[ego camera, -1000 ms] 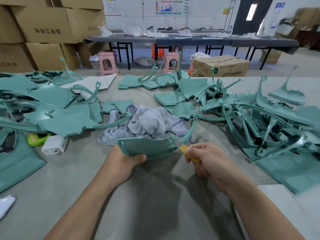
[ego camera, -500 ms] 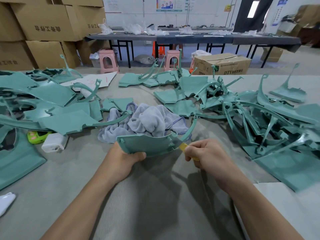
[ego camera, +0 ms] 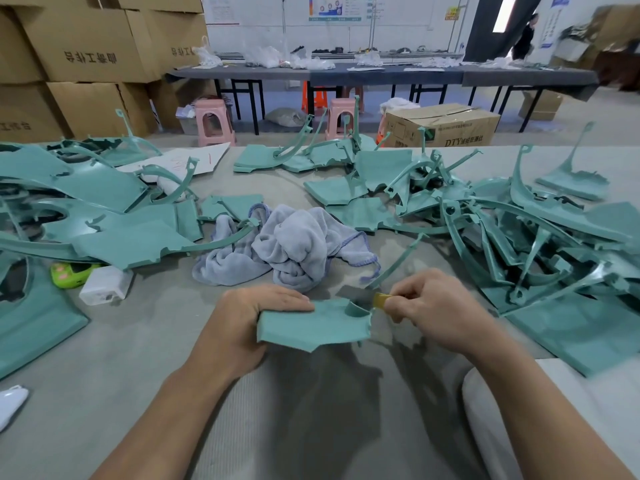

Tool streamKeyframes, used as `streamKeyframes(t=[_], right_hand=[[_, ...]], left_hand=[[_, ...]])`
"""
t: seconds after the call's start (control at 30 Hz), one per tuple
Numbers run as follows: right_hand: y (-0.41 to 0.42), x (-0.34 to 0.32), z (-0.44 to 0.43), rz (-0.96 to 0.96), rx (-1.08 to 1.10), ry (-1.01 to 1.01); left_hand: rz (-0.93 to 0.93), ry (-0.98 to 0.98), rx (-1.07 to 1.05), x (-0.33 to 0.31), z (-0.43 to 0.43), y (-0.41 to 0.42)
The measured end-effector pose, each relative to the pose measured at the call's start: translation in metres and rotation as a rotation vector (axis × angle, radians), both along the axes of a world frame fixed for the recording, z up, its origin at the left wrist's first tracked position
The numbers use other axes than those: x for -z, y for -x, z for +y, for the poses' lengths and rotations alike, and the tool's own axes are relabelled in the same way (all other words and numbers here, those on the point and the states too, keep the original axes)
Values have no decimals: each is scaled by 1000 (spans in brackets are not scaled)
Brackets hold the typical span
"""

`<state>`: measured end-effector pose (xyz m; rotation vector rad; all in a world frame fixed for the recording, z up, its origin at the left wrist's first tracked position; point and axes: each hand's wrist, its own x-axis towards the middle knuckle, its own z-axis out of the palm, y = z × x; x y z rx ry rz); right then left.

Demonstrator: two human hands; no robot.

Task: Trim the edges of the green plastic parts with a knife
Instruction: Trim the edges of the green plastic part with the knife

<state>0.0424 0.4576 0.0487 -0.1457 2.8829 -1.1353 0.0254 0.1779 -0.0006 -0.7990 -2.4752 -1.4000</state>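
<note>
Trimming a part's edge.
Left hand (ego camera: 249, 317) grips the part (ego camera: 311, 327); right hand (ego camera: 436, 306) pinches the knife (ego camera: 372, 299) at its corner. Next: draw along the edge.

One knife (ego camera: 367, 299) — two hands — one cloth (ego camera: 287, 251).

Both forearms reach in from the bottom edge; left hand (ego camera: 242, 317) clamps at centre frame, right hand (ego camera: 436, 306) curled, pinching.

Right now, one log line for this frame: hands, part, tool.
left hand: grips green part | right hand: pinches yellow-handled knife | blade: at part's right edge | piles: green parts both sides
</note>
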Motion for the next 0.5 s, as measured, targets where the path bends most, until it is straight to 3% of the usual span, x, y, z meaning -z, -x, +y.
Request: streamKeyframes(t=[0.07,0.13,0.2,0.33,0.4,0.5], right_hand=[[-2,-1,-2,-14,-60,100],[-2,0,-6,12,-92,40],[1,2,-5,67,-49,-34],[0,-1,2,-26,-103,142],[0,-3,3,-71,-156,92],[3,1,3,-18,-90,27]], left_hand=[[-85,-83,2,0,0,2],[-159,-167,6,-2,4,-1],[-115,-138,1,-5,6,-3],[-61,-47,-26,-3,6,-1],[-80,20,3,-3,5,-5],[-20,-48,-15,-10,11,-8]])
